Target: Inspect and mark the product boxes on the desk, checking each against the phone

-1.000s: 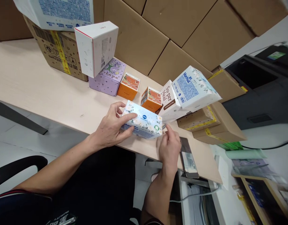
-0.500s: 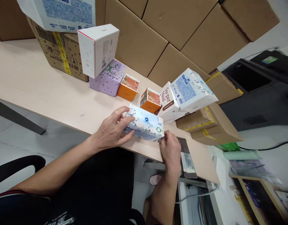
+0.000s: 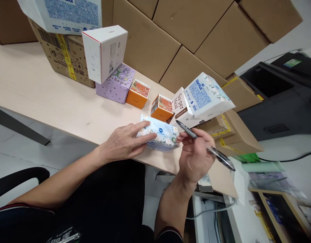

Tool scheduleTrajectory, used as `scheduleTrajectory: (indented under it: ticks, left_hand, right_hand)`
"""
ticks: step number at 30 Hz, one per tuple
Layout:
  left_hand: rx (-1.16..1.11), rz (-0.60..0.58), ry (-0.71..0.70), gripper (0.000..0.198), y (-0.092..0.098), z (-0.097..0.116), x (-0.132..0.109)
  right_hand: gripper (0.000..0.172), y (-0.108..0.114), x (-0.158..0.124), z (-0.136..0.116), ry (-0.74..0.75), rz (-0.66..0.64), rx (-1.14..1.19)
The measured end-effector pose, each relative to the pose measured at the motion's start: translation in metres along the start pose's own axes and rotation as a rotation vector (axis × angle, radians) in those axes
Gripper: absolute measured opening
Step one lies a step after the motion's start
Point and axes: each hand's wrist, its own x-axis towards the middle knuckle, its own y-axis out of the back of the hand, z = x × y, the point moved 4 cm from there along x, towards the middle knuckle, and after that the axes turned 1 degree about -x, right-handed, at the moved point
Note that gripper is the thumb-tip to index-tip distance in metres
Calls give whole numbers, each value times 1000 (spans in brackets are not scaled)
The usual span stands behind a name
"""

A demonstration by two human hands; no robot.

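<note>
A pale blue, flower-printed tissue pack (image 3: 162, 131) lies near the desk's front edge. My left hand (image 3: 127, 141) grips its left end, fingers stretched across the top and side. Raised over the right end of the pack, my right hand (image 3: 196, 155) is closed around a dark grey pen (image 3: 222, 158). One end of the pen points up and left above the pack, and its clear-looking other end sticks out to the right. Behind the pack stand two orange boxes (image 3: 162, 108) with pictures on top.
A white Su-per Meal box (image 3: 179, 103) and a larger tissue pack (image 3: 202, 96) stand back right. A white box (image 3: 106, 54) rests on a purple box (image 3: 112, 91) at left. Stacked cartons (image 3: 145, 44) wall the desk's (image 3: 76, 108) rear.
My right hand has lifted from the pack's right end and now shows a pen in its fingers. My left hand and the pack have shifted slightly right.
</note>
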Motion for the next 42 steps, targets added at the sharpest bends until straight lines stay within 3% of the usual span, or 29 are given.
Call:
scheduleTrajectory:
  ticks: [5, 12, 27, 42]
  left_hand:
    - [12, -17, 23, 41, 0, 0, 1]
    - [13, 4, 21, 37, 3, 2, 3]
    - [7, 13, 21, 37, 2, 2, 2]
    - [6, 9, 19, 38, 2, 1, 2]
  right_hand:
    - [21, -25, -3, 9, -64, -191, -67]
    - [31, -26, -3, 16, -112, -117, -125]
    - [31, -28, -3, 18, -32, -220, -243]
    - [31, -28, -2, 20, -3, -239, -254]
